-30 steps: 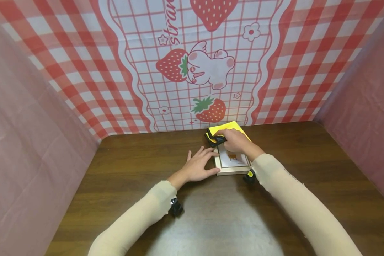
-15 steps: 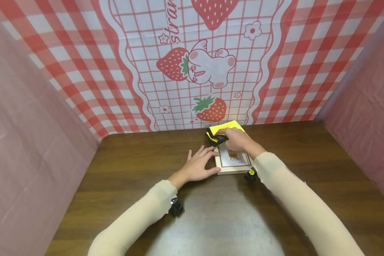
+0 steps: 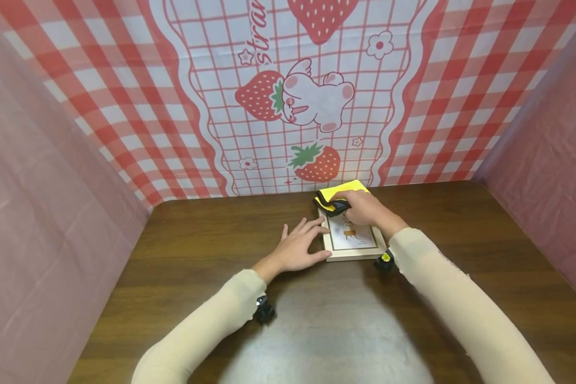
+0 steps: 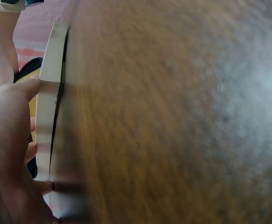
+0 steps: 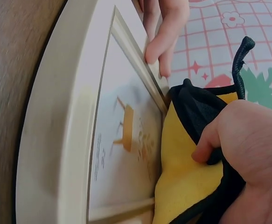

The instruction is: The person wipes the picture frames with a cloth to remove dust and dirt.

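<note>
Holding yellow cloth (image 3: 343, 188) in curled right grip (image 3: 364, 207), over far end of lengthwise-lying picture frame (image 3: 352, 241); touching left edge with spread left grip (image 3: 297, 249).

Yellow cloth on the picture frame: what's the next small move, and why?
Perhaps draw the cloth nearer along the frame: the right hand grips it over the far end, the near part is uncovered, and the left hand touches one side.
</note>
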A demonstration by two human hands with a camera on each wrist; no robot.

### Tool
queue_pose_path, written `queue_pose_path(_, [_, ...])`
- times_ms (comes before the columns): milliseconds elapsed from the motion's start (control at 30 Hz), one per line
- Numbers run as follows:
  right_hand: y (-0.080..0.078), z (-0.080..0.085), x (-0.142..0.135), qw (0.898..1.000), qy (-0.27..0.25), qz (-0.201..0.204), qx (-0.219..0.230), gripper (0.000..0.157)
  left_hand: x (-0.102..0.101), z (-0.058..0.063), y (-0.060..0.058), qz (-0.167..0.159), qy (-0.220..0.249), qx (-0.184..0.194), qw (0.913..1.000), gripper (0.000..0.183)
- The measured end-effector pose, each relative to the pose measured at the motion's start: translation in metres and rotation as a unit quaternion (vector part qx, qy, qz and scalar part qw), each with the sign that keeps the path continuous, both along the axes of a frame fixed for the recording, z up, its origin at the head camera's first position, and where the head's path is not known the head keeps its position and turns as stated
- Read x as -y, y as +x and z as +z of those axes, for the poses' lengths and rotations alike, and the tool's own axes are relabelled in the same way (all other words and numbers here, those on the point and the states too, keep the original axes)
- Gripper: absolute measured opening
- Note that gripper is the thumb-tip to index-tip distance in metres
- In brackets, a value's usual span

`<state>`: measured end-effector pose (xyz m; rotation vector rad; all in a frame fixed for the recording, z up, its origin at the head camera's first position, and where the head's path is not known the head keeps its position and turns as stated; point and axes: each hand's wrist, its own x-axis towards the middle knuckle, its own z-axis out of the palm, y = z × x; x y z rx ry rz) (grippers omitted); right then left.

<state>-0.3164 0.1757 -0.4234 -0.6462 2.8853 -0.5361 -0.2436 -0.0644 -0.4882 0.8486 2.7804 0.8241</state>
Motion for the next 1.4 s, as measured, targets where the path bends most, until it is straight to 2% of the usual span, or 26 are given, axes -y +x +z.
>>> queue_pose_path(133, [0.001,0.001,-0.009,1.000,0.001,-0.008,-0.004,0.055,-0.002,0.005,0.002,0.003,0.003,0.009,1.0000,0.061])
queue_pose_path(300, [0.003,0.002,-0.022,1.000,0.000,-0.022,0.003,0.053,-0.002,-0.008,-0.004,0.009,0.010,0.003,0.9999,0.062])
queue_pose_path(467, [0.003,0.002,-0.035,1.000,0.005,-0.030,0.006,0.055,-0.002,-0.016,-0.009,0.013,-0.001,-0.003,0.9999,0.063])
queue_pose_path(700, [0.001,0.000,-0.052,0.999,-0.007,-0.047,0.012,0.055,-0.001,0.004,0.004,0.006,-0.007,0.006,0.9999,0.061])
queue_pose_path(1033, [0.002,-0.003,-0.045,0.998,-0.013,-0.055,0.014,0.054,-0.001,-0.009,-0.005,0.002,0.007,0.006,1.0000,0.061])
queue_pose_path(1333, [0.003,0.000,-0.030,0.999,0.000,-0.045,0.006,0.055,-0.001,0.005,0.002,-0.001,0.002,0.022,0.9998,0.061])
queue_pose_path(1400, [0.003,-0.001,-0.027,0.999,0.000,-0.043,0.005,0.054,0.000,0.005,0.002,-0.003,0.003,0.020,0.9998,0.061])
